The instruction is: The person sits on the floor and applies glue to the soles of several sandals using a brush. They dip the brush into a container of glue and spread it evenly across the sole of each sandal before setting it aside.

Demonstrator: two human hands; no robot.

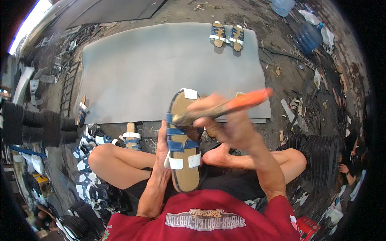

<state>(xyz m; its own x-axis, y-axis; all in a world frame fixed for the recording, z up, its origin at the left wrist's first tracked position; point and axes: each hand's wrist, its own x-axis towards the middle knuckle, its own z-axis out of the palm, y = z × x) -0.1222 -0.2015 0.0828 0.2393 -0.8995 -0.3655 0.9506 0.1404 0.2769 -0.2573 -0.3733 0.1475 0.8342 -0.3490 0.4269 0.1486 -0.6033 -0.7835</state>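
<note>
Your left fingers (pixel 163 132) hold the sandal (pixel 185 176), your right fingers (pixel 212 101) grip the orange tool (pixel 243 101); maybe fixing straps (pixel 175 145), so next hold it still.

Footwear workshop: stacked black soles (pixel 52 136) at nine o'clock, piled sandals (pixel 83 165) at eight, offcuts (pixel 288 108) littering bare ground (pixel 277 122) at three.

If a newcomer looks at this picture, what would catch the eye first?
Probably the blurred tool with a bright orange end, in the right hand, near the centre. Beside it, the left hand holds a blue-and-white strapped sandal. Beyond lies a wide grey sheet, with a sandal pair near its far right corner.
</note>
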